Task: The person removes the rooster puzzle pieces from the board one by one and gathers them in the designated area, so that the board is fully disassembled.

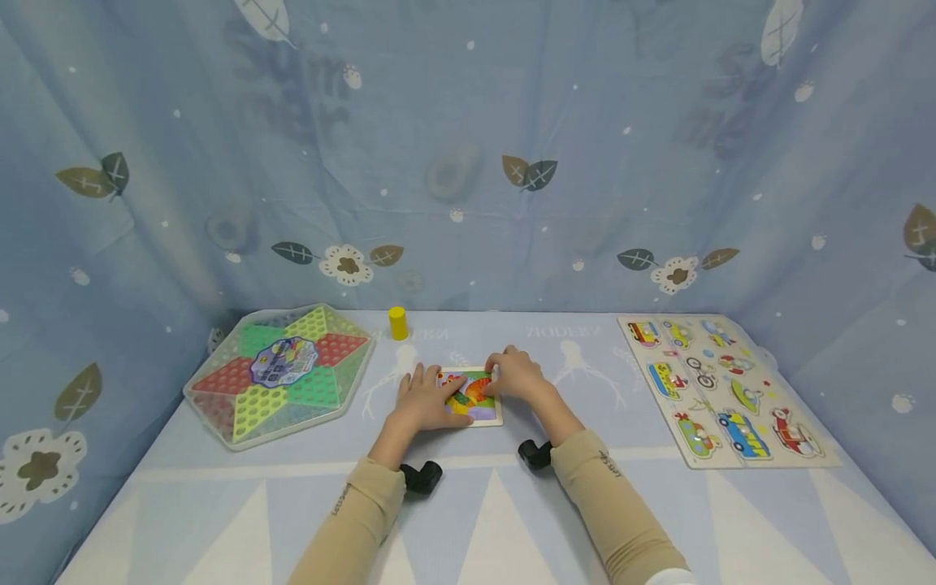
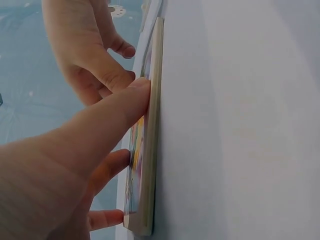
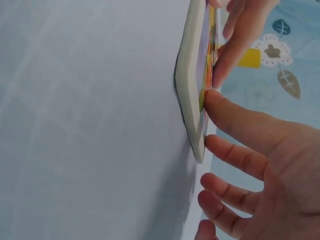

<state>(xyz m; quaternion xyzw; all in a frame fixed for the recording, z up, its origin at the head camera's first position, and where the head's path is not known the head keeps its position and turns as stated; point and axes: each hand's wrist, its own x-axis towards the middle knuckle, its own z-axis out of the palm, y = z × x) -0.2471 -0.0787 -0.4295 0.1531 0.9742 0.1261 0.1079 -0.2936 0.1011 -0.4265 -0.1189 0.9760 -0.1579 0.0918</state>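
Note:
A small, square, pale-edged picture puzzle (image 1: 483, 412) lies flat on the table, with an orange, green and purple picture. My left hand (image 1: 426, 400) rests on its left part with fingers spread. In the left wrist view, the left thumb (image 2: 120, 105) presses on the near edge. At the puzzle's right side is my right hand (image 1: 515, 375). The right wrist view shows the right thumb (image 3: 240, 112) touching the picture face and the index fingertip beside the rim, apart from the thumb. Its other fingers are loosely bent. Both hands partly cover the picture.
A hexagonal board with coloured star points (image 1: 241, 406) lies at the left. Behind the hands stands a yellow cylinder (image 1: 398, 323). A large vehicle puzzle board (image 1: 720, 390) lies at the right. A patterned curtain (image 1: 468, 219) hangs behind the table.

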